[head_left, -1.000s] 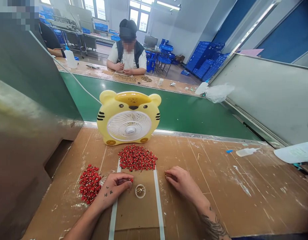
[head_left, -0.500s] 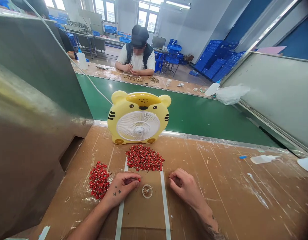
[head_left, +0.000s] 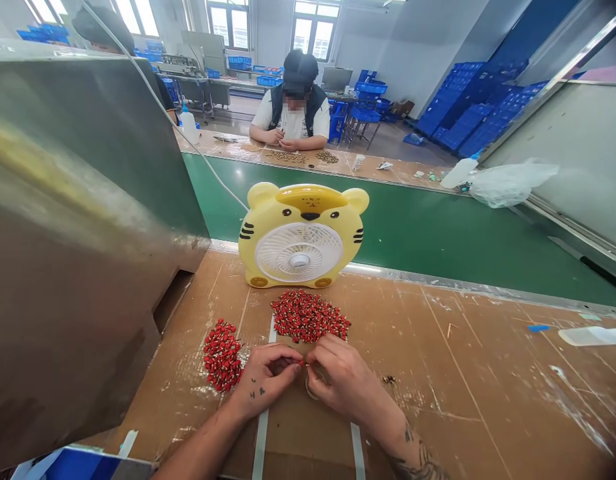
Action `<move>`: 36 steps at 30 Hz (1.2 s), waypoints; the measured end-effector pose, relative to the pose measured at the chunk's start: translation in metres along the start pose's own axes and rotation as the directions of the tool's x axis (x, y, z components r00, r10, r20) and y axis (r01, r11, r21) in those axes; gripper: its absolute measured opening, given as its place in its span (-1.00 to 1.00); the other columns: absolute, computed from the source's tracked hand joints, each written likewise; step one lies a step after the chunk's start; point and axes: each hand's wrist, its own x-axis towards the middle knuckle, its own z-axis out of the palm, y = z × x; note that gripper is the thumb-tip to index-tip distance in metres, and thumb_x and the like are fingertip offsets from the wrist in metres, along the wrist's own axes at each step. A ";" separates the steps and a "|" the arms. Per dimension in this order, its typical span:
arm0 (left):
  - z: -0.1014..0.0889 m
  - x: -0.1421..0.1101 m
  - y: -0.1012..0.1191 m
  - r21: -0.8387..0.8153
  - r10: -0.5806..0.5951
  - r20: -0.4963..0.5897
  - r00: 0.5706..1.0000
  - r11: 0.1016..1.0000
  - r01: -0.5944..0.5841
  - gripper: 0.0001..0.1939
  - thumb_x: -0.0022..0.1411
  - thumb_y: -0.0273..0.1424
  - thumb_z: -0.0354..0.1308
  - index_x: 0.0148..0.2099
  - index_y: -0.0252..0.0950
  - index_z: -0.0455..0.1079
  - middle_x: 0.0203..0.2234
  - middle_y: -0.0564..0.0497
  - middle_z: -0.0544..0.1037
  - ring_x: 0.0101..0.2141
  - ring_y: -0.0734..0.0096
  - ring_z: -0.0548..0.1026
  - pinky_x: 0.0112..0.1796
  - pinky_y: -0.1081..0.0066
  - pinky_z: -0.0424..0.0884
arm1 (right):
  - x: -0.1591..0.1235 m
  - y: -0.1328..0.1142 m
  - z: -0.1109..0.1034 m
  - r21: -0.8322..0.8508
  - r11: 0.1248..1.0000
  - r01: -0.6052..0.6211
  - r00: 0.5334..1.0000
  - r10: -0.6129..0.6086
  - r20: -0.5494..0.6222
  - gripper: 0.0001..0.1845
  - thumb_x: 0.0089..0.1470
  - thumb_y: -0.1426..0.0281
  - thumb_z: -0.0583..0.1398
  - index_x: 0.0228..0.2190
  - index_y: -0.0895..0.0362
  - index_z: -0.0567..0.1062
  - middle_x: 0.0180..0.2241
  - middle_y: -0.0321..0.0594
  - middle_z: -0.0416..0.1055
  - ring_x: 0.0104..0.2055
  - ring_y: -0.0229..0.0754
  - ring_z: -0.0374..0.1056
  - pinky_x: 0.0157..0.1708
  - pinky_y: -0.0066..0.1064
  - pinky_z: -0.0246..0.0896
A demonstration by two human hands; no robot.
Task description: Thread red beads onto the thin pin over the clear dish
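My left hand (head_left: 265, 379) and my right hand (head_left: 344, 377) meet at the fingertips above a cardboard sheet (head_left: 303, 453). My left fingertips pinch a small red piece (head_left: 301, 364), and my right fingertips press a tiny item against it, too small to identify. A small round clear dish (head_left: 311, 388) lies mostly hidden under my right hand. Just beyond my hands is a heap of red-and-gold pieces (head_left: 309, 316), and a smaller heap (head_left: 222, 355) sits left of my left hand. White tape strips (head_left: 261, 437) edge the cardboard.
A yellow tiger-shaped fan (head_left: 299, 253) stands behind the heaps. A metal cabinet (head_left: 78, 267) rises at the left. A green conveyor belt (head_left: 413, 250) runs beyond the table. Across it, a co-worker (head_left: 293, 110) sits at a bench, with blue crates (head_left: 468, 110) further back.
My right hand has moved left over the dish, and my fingertips now meet. The whole view has swung, shifting the scene to the right.
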 end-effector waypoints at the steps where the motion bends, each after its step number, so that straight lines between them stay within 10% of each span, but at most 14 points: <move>1: 0.000 0.000 0.000 0.016 0.011 0.001 1.000 1.000 -0.011 -0.87 0.13 -0.45 0.23 -0.30 -0.35 0.60 -0.46 -0.09 0.64 -0.46 0.36 0.54 -0.40 0.47 0.44 | 0.000 0.000 0.000 -0.001 1.000 0.001 1.000 -0.001 -0.001 -0.83 -0.01 0.63 0.17 -0.46 0.12 0.39 -0.47 -0.24 0.36 -0.37 -0.14 0.27 -0.37 -0.36 0.17; 36: -0.005 -0.002 0.002 -0.078 0.088 -0.046 0.995 0.993 -0.092 -0.86 0.22 -0.39 0.27 -0.27 -0.30 0.65 -0.50 -0.07 0.65 -0.48 0.39 0.55 -0.41 0.48 0.40 | -0.008 -0.006 0.009 0.264 0.962 -0.065 0.990 0.094 -0.100 -0.83 0.27 0.50 0.14 -0.30 0.11 0.53 -0.44 -0.20 0.46 -0.37 -0.15 0.34 -0.35 -0.36 0.24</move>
